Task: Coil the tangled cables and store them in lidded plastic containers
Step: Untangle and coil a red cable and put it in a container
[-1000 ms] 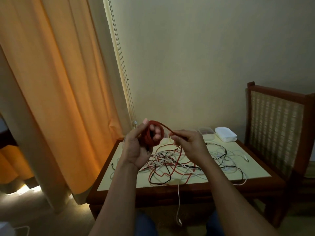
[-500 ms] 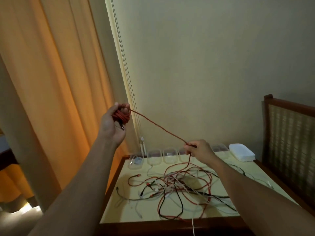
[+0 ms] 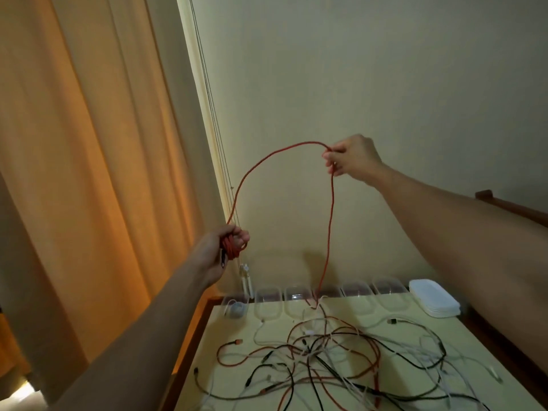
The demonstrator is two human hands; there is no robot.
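My left hand (image 3: 218, 250) grips a small coil of red cable (image 3: 234, 247) in front of the curtain. From the coil the red cable (image 3: 267, 157) arcs up to my right hand (image 3: 351, 158), which pinches it high in front of the wall. Below that hand the cable hangs straight down into a tangle of red, black and white cables (image 3: 332, 360) on the pale yellow table (image 3: 474, 345). A row of clear plastic containers (image 3: 355, 292) stands along the table's far edge; the leftmost one (image 3: 235, 307) holds a coiled cable. White lids (image 3: 434, 298) are stacked at the far right.
An orange curtain (image 3: 89, 173) hangs at the left, with blind cords (image 3: 219, 143) beside the wall corner. A wooden chair back (image 3: 510, 206) rises at the right behind my forearm. The table has a dark wooden rim (image 3: 192, 339).
My right hand has lifted the red cable from just above the table to high in front of the wall. My left hand with the coil has dropped lower. The taut line has become an arch.
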